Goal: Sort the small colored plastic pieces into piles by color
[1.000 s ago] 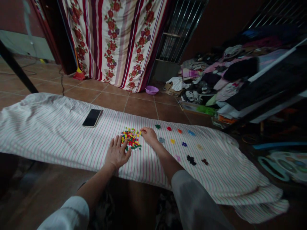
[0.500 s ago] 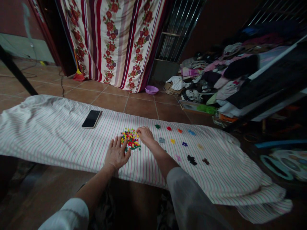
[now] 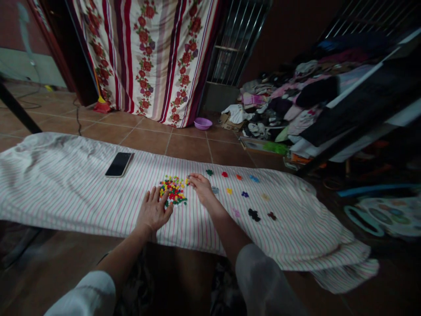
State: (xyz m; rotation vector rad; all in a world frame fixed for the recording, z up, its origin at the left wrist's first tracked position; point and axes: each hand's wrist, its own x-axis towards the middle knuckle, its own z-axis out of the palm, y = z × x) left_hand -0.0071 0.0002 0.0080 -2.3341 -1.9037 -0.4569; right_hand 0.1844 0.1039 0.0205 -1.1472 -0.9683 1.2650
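A pile of small multicoloured pieces (image 3: 174,189), mostly red, yellow and green, lies on the striped cloth. My left hand (image 3: 154,210) rests palm down at the pile's left edge, fingers stretched out and thumb apart. At the pile's right side, my right hand (image 3: 201,188) has thumb and forefinger pinched together on what looks like a small grey piece (image 3: 188,177). Right of that hand sit little single-colour groups, among them a dark green group (image 3: 209,172), a grey group (image 3: 215,190), a yellow group (image 3: 229,191) and a black group (image 3: 254,214).
The striped cloth (image 3: 75,184) covers a long low surface, with a phone (image 3: 119,164) lying left of the pile. Beyond it are a purple basin (image 3: 203,123), a floral curtain (image 3: 158,57) and a red broom (image 3: 102,105). Heaped clothes (image 3: 279,96) fill the back right.
My right hand has lifted slightly away from the pile's edge, and a small greyish piece now shows at its fingertips. My left hand stays beside the pile. The view has shifted a little right.
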